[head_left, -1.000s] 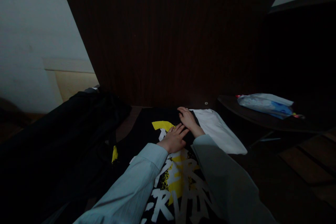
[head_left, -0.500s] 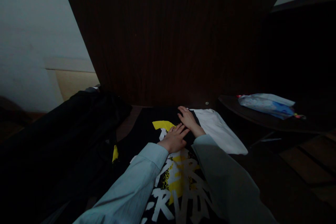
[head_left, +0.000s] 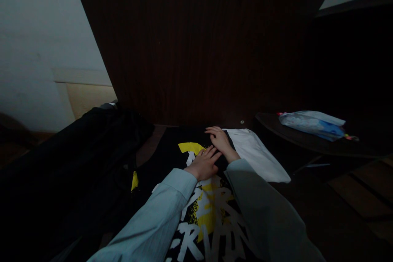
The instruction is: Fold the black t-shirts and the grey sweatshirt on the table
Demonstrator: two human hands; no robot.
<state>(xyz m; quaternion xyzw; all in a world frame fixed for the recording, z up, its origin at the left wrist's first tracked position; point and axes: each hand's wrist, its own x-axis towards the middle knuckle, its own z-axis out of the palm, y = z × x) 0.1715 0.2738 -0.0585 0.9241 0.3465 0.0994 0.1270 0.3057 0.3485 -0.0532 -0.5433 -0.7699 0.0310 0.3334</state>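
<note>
A black garment [head_left: 176, 176] with yellow and white lettering is spread out in front of me, its lower part running out of view at the bottom. My left hand [head_left: 205, 163] lies on it with the fingers stretched out over the print. Just beyond, my right hand [head_left: 219, 141] rests on the dark cloth near the garment's far edge, its fingers extended to the left. The two hands are close together, and neither grips anything that I can see. A white cloth [head_left: 256, 153] sticks out from under the garment's right side.
A dark wooden panel [head_left: 196, 49] rises behind the garment. Dark clothing [head_left: 76, 172] is heaped on the left. On the right, a plastic packet [head_left: 311, 124] lies on a dark curved shelf [head_left: 285, 138]. Wooden slats [head_left: 359, 194] show at lower right. The light is dim.
My right hand has shifted slightly to the left over the cloth, its fingers now pointing more leftward. The left hand stays in nearly the same place.
</note>
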